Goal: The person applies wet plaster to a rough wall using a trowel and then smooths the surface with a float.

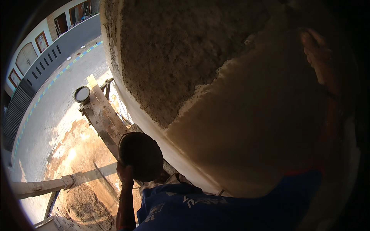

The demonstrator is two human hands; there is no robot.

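Note:
My left hand grips the near side of a dark round bucket, held in front of my body; its contents are too dark to make out. My right arm reaches up at the far right, where my right hand is against the wall, in deep shade. Its fingers are curled, and a pale edge shows below them, but I cannot make out what it holds. The wall carries a rough, dark grey patch at the upper left. A smoother brown coat covers the right part, meeting the patch along a ragged edge.
Scaffold planks run beside the wall, high above the ground. A small bucket of greyish liquid stands at their far end. A wooden beam crosses at lower left, over a sand heap. A grey boundary wall lines the paved road.

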